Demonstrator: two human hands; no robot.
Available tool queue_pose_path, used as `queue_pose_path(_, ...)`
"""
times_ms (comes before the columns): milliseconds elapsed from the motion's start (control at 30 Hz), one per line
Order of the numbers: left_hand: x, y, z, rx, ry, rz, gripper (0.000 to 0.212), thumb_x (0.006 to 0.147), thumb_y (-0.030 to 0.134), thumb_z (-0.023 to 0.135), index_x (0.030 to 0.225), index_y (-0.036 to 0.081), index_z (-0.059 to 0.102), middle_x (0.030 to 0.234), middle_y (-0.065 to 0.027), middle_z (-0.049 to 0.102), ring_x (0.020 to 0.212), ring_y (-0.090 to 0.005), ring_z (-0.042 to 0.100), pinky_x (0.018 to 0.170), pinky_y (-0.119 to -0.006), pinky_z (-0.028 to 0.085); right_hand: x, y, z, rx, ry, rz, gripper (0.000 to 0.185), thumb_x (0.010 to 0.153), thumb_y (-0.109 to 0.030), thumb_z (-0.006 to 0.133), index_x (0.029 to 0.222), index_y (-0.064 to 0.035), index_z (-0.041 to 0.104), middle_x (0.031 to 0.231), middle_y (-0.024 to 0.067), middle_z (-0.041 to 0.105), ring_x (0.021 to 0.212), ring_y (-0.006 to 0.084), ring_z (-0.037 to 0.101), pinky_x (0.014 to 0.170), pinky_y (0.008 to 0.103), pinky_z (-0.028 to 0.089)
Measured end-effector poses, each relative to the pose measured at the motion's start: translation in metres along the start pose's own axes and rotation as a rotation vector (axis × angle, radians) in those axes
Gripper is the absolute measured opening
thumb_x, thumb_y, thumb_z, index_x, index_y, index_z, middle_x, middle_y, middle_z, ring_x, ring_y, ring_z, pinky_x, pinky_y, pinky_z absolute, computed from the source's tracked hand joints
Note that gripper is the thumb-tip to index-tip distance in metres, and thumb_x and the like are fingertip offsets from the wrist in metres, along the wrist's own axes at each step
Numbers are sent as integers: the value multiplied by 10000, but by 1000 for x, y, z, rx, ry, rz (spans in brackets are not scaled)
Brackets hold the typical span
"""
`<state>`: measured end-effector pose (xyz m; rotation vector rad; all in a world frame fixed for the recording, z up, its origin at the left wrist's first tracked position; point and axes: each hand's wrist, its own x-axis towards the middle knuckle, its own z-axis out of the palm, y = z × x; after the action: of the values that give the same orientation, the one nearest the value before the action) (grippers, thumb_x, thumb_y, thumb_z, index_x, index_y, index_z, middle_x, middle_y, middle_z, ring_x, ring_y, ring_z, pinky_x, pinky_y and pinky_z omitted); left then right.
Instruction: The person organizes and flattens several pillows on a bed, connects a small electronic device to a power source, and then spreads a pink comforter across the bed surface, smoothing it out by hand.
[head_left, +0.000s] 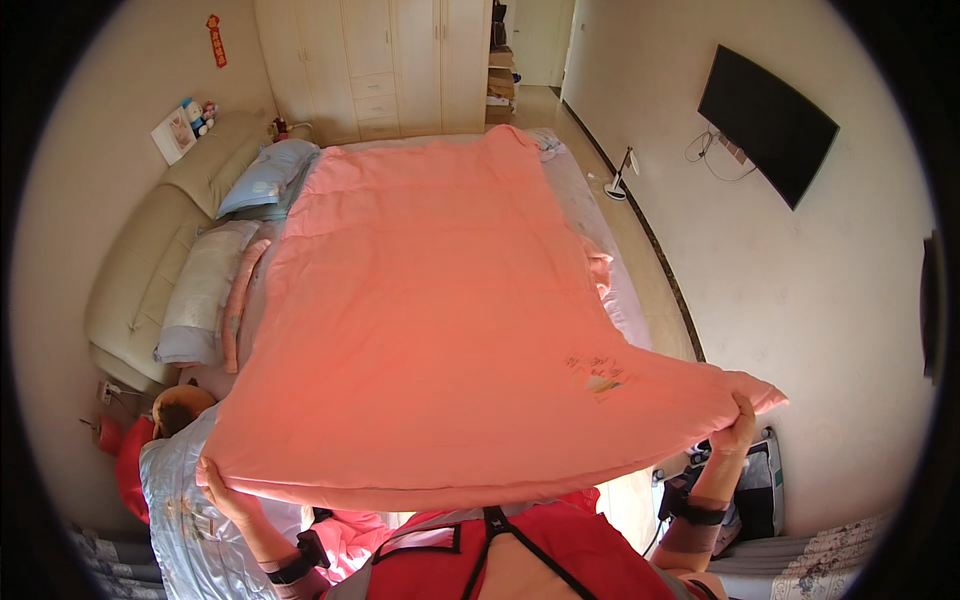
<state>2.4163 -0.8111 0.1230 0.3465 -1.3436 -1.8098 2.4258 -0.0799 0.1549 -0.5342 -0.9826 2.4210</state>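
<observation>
A large coral-pink quilt (420, 300) spreads over the bed and rises toward me at its near edge. My left hand (225, 493) grips its near left corner, thumb on top. Near the right corner, my right hand (733, 429) clasps the same edge, and a short tip of cloth sticks out past the fingers. Between both hands the near edge hangs in a shallow curve. A small embroidered motif (600, 379) shows on the quilt toward the right. The far end lies flat, with a bunched fold at the far right corner.
Along the padded headboard (142, 277) lie a blue pillow (266, 176) and a pale pillow (206, 292). A light-blue satin cover (184, 495) is at lower left. A wall-mounted television (769, 124) hangs right, above a white stand (616, 187) on the floor. A wardrobe (375, 67) stands beyond.
</observation>
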Motion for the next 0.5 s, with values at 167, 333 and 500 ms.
queue_pose_path(167,7,-13,6,166,-24,-109,321,904,245,520,1064,-26,584,1024,-98,607,913,-172,579,798,-294,453,46,48,9,-20,25,158,356,822,-120,475,1121,71,504,1101,170,573,1041,278,552,904,393,453)
queue_pose_path(333,19,-58,9,264,-1,-305,327,902,236,510,1113,-9,557,1074,-101,583,979,-195,566,844,-309,450,109,103,0,-41,180,213,216,815,-99,528,1001,8,552,981,108,597,929,222,580,810,341,493)
queue_pose_path(500,45,-100,47,120,218,-626,170,889,227,519,919,80,598,896,-36,617,792,-141,593,712,-298,485,174,157,14,35,228,376,113,837,-80,541,931,-20,551,917,89,585,876,200,574,773,309,504)
